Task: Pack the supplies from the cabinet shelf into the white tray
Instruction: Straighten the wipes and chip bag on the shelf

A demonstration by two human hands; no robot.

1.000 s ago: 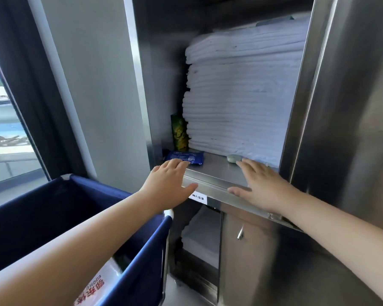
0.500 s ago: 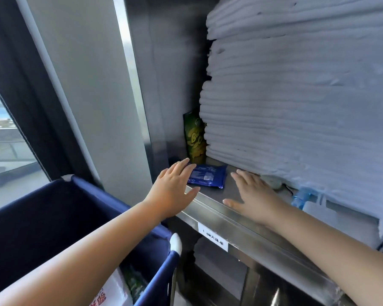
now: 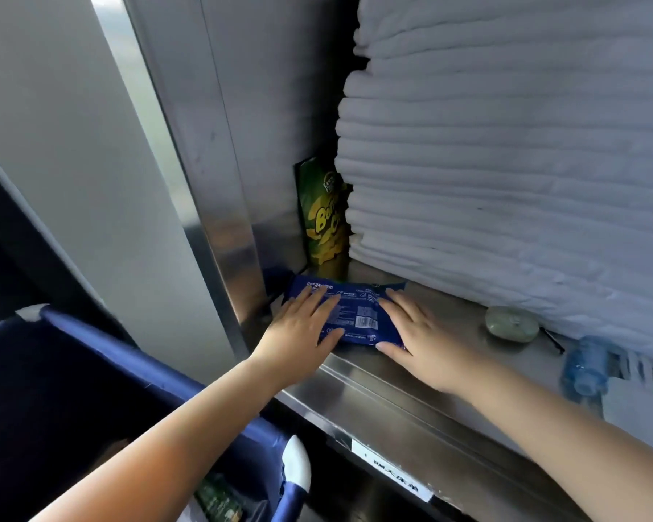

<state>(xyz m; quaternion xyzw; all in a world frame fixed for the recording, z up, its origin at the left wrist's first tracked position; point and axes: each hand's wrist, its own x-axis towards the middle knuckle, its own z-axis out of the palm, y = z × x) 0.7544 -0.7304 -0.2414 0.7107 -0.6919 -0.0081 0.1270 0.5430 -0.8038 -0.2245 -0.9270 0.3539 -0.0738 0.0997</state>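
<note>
While the left hand (image 3: 302,333) and right hand (image 3: 421,342) lie flat, fingers straight, on the blue packet (image 3: 351,312) at the shelf (image 3: 449,408) left end, it looks light, soft and slick, best pinched by its edges.

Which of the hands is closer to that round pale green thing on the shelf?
Right. The right hand rests on the blue packet, beside but apart from the round green thing; the left hand rests on the packet's other end, farther away.
</note>
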